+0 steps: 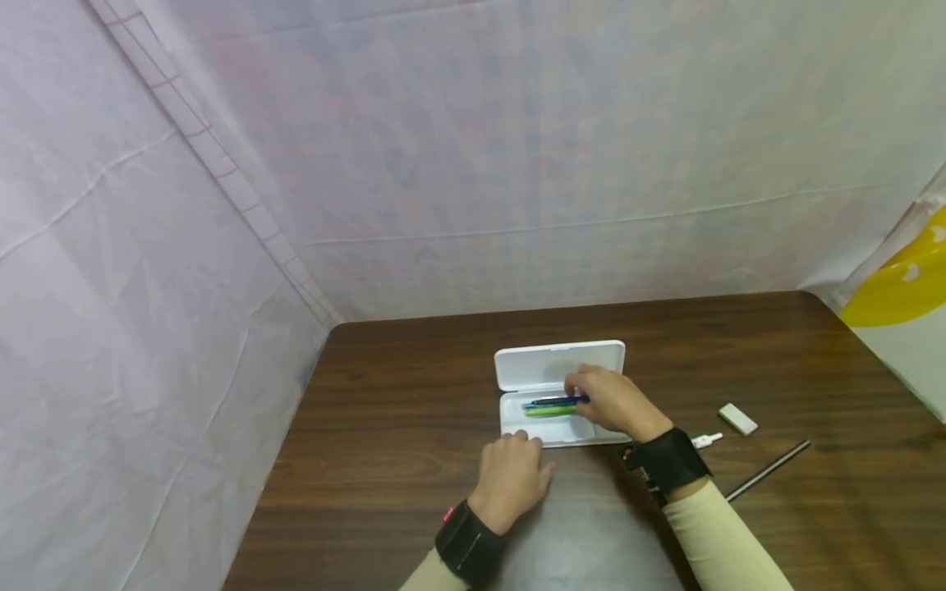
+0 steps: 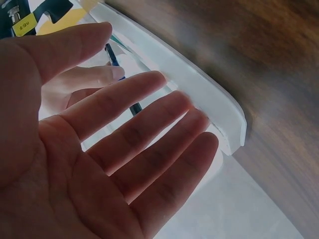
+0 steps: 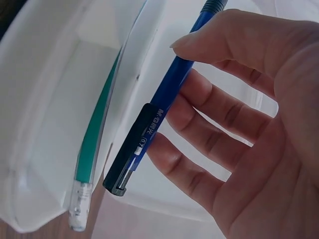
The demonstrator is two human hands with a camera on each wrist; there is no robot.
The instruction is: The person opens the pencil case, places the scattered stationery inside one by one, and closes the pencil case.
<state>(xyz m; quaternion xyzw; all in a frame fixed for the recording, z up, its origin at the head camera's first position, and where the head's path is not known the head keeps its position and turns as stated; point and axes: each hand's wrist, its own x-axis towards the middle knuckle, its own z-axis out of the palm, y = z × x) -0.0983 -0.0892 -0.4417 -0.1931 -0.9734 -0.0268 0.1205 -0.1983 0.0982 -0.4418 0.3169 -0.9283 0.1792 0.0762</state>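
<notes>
A white pencil case [image 1: 515, 423] lies on the brown table with its lid [image 1: 534, 369] raised at the back. My right hand [image 1: 617, 402] is over the case's right half, pinching a blue pen [image 3: 169, 84] between thumb and fingers. Below that pen, a green pen [image 1: 547, 411] lies inside the case; the right wrist view shows its green length and clear end. My left hand [image 1: 510, 476] touches the front edge of the case, fingers extended and slightly bent, holding nothing.
Right of the case lie a white block like an eraser [image 1: 737, 419], a small white item with a narrow tip [image 1: 707, 441] and a thin grey rod [image 1: 769, 470], both partly behind my right arm. White sheeting [image 1: 473, 164] hangs behind the table.
</notes>
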